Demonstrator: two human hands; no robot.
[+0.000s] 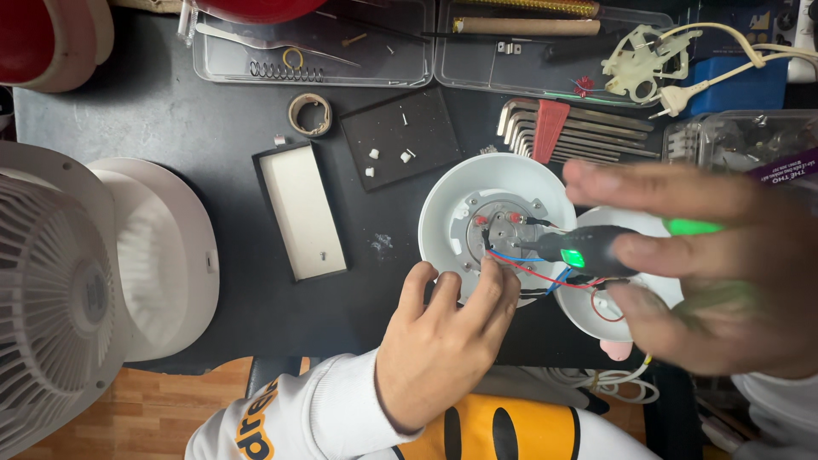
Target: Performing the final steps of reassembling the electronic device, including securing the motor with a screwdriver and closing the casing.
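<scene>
- Right hand, right of frame, blurred, closed round a black tool w/ green lights; tool lies sideways, tip pointing left at the metal plate inside the white round housing, centre-right of frame.
- Left hand, lower centre, white sleeve, holds nothing; fingers spread, fingertips resting on the lower edge of the housing, just below the plate.
- Red, blue & black wires run from the plate toward a second white round part just right of the housing, partly hidden by the right hand.
- Set of hex keys in a red holder above the housing, upper right.
- Black square pad w/ small white bits, upper centre; roll of tape just left of it.
- Open black box w/ white inside, centre-left, one small screw in it.
- Clear plastic trays along the top edge: spring, tweezers, wooden-handled tools.
- Cream cable w/ plug, upper right corner.
- White fan grille & white fan shell at left edge.
- All sits on a dark table; wood floor shows lower left.
</scene>
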